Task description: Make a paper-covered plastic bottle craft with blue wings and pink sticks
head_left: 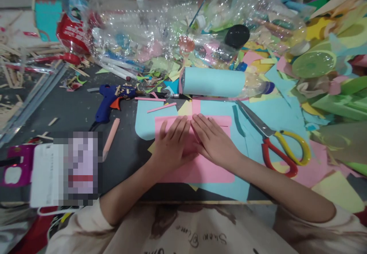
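A pink sheet of paper [212, 171] lies in front of me over light blue paper, its far edge turned over in a narrow fold. My left hand [173, 141] rests flat on the sheet's left part, fingers stretched toward the fold. Beside it, my right hand [210, 137] lies flat with its fingertips on the same folded edge. The two hands nearly meet in the middle and cover part of the sheet. Just beyond them is a plastic bottle wrapped in light blue paper [213, 82], lying on its side. Thin pink paper strips [162, 108] lie left of it.
Scissors with red and yellow handles [271, 135] lie open at the right. A blue glue gun [104, 103] and a pink marker-like stick [111, 139] are at the left. Plastic bottles [160, 20] crowd the back; paper scraps [338, 189] cover the right side.
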The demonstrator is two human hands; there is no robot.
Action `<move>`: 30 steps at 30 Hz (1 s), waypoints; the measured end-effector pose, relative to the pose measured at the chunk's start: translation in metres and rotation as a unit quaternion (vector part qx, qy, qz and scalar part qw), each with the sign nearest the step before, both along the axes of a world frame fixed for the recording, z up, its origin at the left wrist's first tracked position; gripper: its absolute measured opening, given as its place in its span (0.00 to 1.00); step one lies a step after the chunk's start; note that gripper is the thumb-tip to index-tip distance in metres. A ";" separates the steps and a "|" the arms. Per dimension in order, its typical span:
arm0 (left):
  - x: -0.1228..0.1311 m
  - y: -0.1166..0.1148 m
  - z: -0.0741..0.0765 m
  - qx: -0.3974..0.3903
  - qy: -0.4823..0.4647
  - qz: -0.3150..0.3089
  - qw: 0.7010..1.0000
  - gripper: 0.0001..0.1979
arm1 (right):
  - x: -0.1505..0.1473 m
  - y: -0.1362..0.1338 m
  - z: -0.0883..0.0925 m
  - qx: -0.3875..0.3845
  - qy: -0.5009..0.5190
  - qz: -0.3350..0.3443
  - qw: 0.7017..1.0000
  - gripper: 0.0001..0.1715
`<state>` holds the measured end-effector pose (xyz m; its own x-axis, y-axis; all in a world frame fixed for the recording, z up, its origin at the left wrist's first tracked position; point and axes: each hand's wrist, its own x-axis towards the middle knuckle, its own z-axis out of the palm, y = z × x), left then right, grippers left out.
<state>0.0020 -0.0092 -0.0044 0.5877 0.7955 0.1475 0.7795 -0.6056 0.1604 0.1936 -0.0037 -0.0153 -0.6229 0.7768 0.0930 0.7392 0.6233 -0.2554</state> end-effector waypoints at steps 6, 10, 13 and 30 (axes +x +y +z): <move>-0.001 0.000 -0.001 -0.019 0.001 0.000 1.000 0.38 | 0.002 0.001 -0.004 -0.038 -0.002 0.004 0.999 0.39; -0.001 0.001 -0.001 -0.024 -0.002 -0.001 1.000 0.39 | 0.002 0.001 -0.005 -0.048 -0.005 0.001 0.999 0.41; -0.002 0.001 0.000 -0.025 -0.004 0.002 1.000 0.40 | 0.001 0.001 -0.006 -0.049 -0.007 0.000 0.999 0.41; -0.001 0.001 -0.004 -0.009 0.011 0.007 1.000 0.39 | -0.001 0.001 -0.004 -0.050 0.010 -0.011 0.999 0.37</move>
<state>0.0013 -0.0081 -0.0085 0.5792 0.8064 0.1196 0.7917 -0.5913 0.1536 0.1931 -0.0023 -0.0197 -0.6040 0.7966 0.0266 0.7466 0.5771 -0.3311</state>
